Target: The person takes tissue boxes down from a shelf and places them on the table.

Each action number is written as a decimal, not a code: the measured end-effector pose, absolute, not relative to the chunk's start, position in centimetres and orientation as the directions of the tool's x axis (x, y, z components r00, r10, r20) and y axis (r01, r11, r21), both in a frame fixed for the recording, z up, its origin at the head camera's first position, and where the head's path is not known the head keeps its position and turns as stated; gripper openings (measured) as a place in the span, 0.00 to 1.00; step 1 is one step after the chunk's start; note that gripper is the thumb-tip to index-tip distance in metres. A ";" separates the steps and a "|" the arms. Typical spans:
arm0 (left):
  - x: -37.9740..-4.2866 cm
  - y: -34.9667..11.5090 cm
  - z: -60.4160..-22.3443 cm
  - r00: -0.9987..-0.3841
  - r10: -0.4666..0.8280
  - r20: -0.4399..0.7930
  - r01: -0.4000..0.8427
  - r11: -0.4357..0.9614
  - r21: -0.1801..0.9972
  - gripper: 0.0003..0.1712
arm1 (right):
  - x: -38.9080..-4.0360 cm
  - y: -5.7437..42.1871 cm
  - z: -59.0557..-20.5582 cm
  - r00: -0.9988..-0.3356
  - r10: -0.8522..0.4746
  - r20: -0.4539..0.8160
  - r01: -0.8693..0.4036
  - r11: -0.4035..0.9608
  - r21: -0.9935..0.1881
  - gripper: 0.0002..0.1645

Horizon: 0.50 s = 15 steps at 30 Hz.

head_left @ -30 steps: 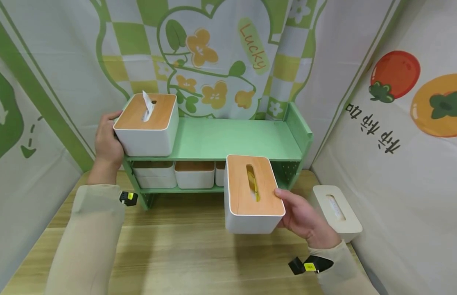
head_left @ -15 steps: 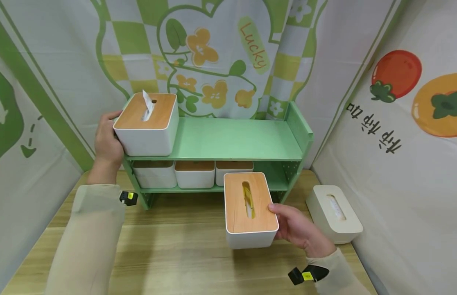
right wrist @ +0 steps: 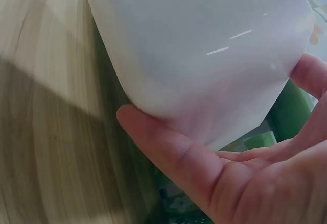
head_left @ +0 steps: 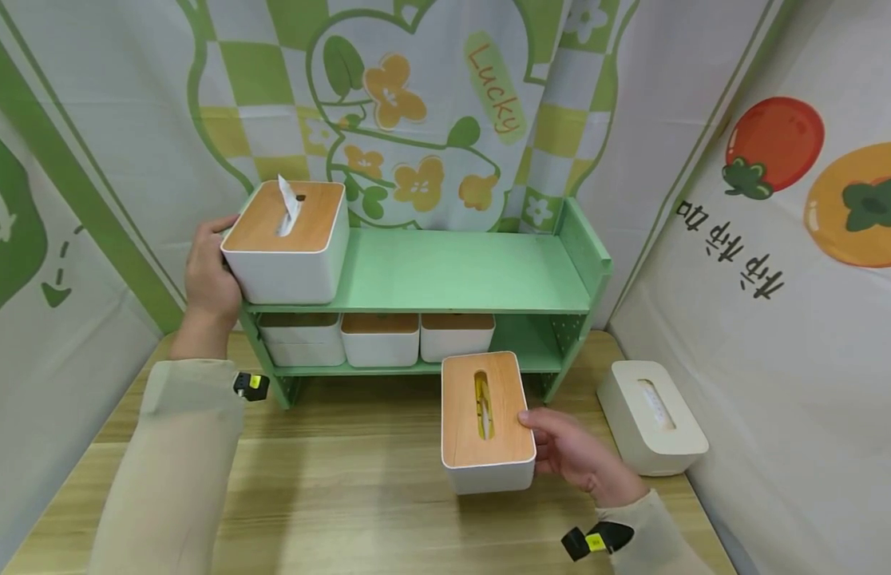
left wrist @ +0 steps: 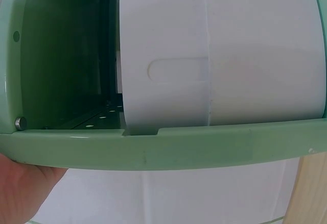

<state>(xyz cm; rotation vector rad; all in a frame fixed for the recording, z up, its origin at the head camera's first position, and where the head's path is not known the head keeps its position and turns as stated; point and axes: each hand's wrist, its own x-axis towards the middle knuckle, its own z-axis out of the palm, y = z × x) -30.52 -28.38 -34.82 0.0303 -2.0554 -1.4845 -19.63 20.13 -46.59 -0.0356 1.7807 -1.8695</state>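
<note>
My right hand (head_left: 578, 455) holds a white tissue box (head_left: 461, 415) with a wood-look lid, thumb on the lid's right edge and fingers at its side. Yellow shows inside its long slot. The box hangs above the table, in front of the green shelf (head_left: 467, 271). My left hand (head_left: 211, 275) grips the left end of the shelf, fingers bent over its edge and partly hidden. Right beside it, a larger tissue box (head_left: 283, 278) stands on the top board, a white tissue poking out. In the right wrist view, fingers and thumb spread around the held white box (right wrist: 204, 55).
On the lower board, three wood-lidded white boxes stand in a row: the left one (head_left: 302, 345), the middle one (head_left: 381, 349) and the right one (head_left: 456, 343). A cream tissue box (head_left: 628, 427) stands on the wooden table (head_left: 345, 479) by the right-hand printed cloth wall (head_left: 797, 343).
My right hand has brought its tissue box down and nearer to me, away from the shelf, uncovering the right box on the lower board. My left hand stays in place.
</note>
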 end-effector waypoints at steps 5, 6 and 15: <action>-30.5 -28.4 -34.8 -0.822 -0.351 0.448 0.314 0.377 0.871 0.31 | -19.8 20.0 -47.4 -0.854 -0.362 -0.373 0.374 0.070 -0.925 0.42; -30.5 -28.4 -34.8 -0.821 -0.350 0.450 0.316 0.377 0.870 0.31 | -19.8 20.0 -47.6 -0.857 -0.351 -0.377 0.373 0.082 -0.924 0.43; -30.6 -28.5 -34.8 -0.813 -0.350 0.466 0.323 0.394 0.860 0.31 | -20.0 19.9 -49.0 -0.873 -0.312 -0.375 0.340 0.162 -0.926 0.46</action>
